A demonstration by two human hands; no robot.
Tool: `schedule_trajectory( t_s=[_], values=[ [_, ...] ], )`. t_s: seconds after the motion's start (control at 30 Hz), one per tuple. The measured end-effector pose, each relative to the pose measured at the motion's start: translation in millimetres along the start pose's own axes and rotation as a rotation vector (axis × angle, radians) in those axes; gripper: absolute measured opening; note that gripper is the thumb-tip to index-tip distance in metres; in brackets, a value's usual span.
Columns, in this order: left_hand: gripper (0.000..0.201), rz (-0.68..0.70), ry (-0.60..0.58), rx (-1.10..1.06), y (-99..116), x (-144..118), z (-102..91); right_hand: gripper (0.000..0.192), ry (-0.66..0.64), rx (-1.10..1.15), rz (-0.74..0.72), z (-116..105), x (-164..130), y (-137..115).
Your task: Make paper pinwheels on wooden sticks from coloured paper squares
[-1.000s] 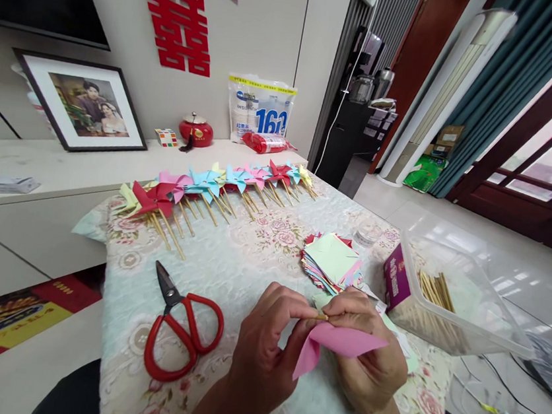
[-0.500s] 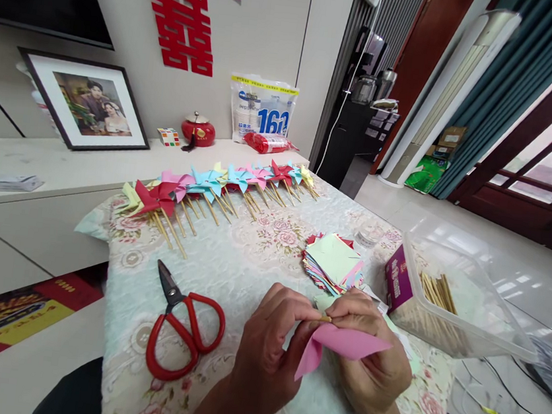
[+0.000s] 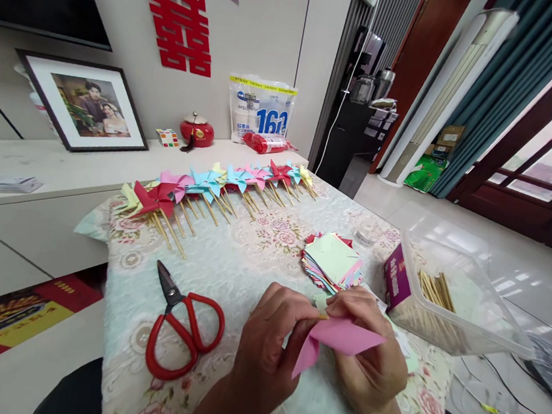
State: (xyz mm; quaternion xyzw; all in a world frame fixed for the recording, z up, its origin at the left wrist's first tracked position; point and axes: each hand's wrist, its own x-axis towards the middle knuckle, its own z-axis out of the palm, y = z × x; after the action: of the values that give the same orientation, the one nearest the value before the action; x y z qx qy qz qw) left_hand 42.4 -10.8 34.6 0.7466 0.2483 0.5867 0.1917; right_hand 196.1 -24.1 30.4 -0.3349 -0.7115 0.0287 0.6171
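Matt pink paper point(image 3: 341, 337) is seen beside a thin wooden stick point(image 3: 322, 316). The desk point(image 3: 230, 261) is covered in embossed floral cloth; glossy red plastic coats the metal scissors point(image 3: 182, 329).

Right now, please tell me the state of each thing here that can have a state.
scissors: closed, lying flat
pink paper: folded, held by both hands
left hand: pinching a thin stick
right hand: gripping the paper
plastic box: open, holding sticks
pinwheels: finished, in a row
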Motion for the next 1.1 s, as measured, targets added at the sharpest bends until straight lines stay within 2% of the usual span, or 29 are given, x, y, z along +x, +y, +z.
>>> schedule_trajectory(
  t_s=[0.13, 0.27, 0.4, 0.57, 0.7, 0.87, 1.0, 1.1],
  values=[
    [0.022, 0.01, -0.032, 0.031, -2, 1, -2.0, 0.063, -0.101, -0.026, -0.018, -5, 2, 1],
    [0.022, 0.007, -0.085, 0.028, -4, 3, -5.0, 0.065, -0.17, -0.042, -0.017, -8, 6, 1],
    [0.019, -0.054, -0.108, -0.025, -6, 3, -5.9, 0.066, -0.198, -0.035, 0.004, -9, 8, 3],
    [0.016, -0.152, -0.141, -0.086, -7, 1, -4.9, 0.062, -0.249, 0.035, 0.134, -10, 6, 8],
    [0.013, -0.282, -0.196, -0.1, -7, 0, -4.1, 0.055, -0.298, 0.043, 0.309, -12, 6, 12],
    [0.008, -0.533, -0.247, -0.132, -9, -2, -1.6, 0.045, -0.35, 0.017, 0.44, -17, 8, 13],
    [0.006, -0.729, -0.288, -0.303, -10, -4, 1.1, 0.036, -0.397, 0.071, 0.555, -19, 6, 16],
    [0.009, -0.887, -0.344, -0.468, -10, -3, 2.0, 0.037, -0.396, 0.149, 0.664, -19, 4, 19]
  ],
)
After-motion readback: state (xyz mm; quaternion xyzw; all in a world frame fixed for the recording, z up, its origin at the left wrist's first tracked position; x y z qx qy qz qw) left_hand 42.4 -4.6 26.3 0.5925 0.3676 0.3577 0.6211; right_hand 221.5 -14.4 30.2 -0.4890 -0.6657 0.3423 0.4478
